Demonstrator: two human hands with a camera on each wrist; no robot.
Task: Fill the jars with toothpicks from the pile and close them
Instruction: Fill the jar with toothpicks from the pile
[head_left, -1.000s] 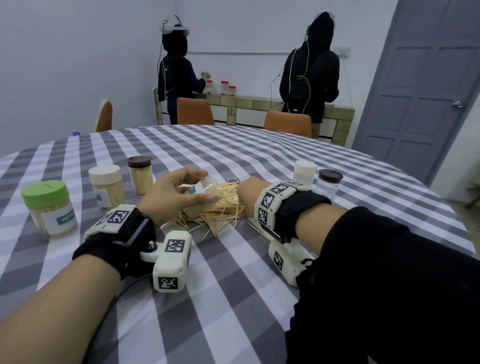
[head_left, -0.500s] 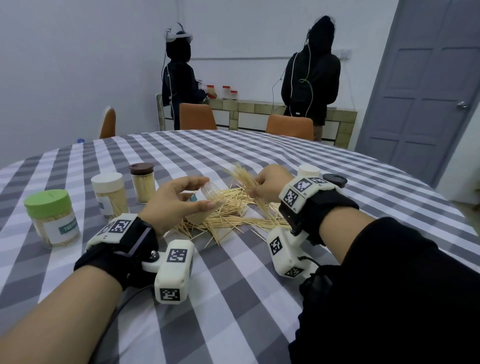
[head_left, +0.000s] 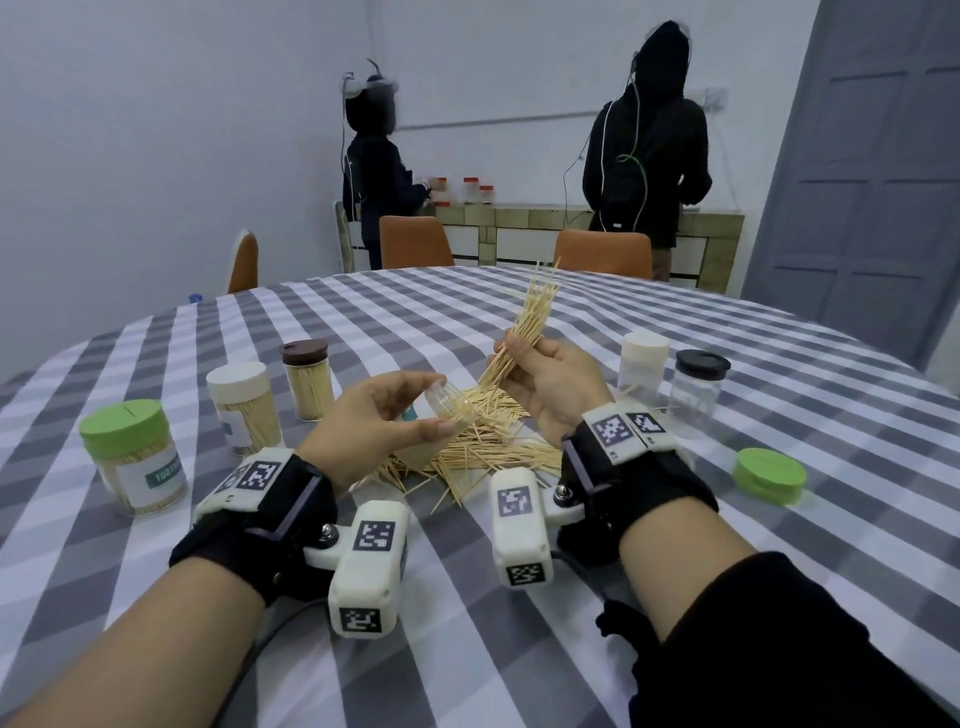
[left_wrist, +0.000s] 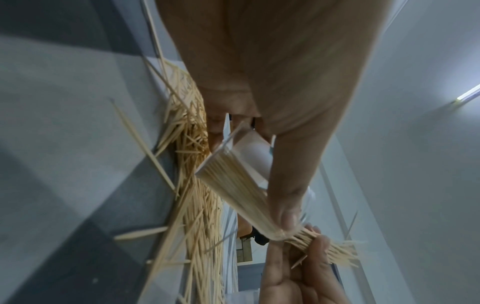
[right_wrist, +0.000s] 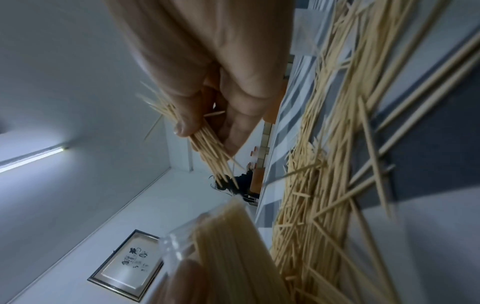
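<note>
My left hand (head_left: 384, 415) grips a clear open jar (head_left: 447, 410), tilted with its mouth toward the right and partly filled with toothpicks (left_wrist: 233, 185). A bundle of toothpicks (head_left: 530, 322) is pinched in my right hand (head_left: 545, 379), raised above the loose pile (head_left: 483, 441) and just right of the jar's mouth. In the right wrist view the bundle (right_wrist: 210, 150) points down at the jar (right_wrist: 228, 246). The pile lies on the checked tablecloth between both hands.
At the left stand three closed, filled jars: green lid (head_left: 132, 457), white lid (head_left: 241, 405), brown lid (head_left: 307, 379). At the right stand a white-lidded jar (head_left: 643, 369) and a black-lidded jar (head_left: 698, 389), with a loose green lid (head_left: 769, 475) nearby. Two people stand at a far counter.
My right hand has lifted off the pile with a bundle of toothpicks and brought it up beside the jar's mouth. The left hand kept holding the tilted jar.
</note>
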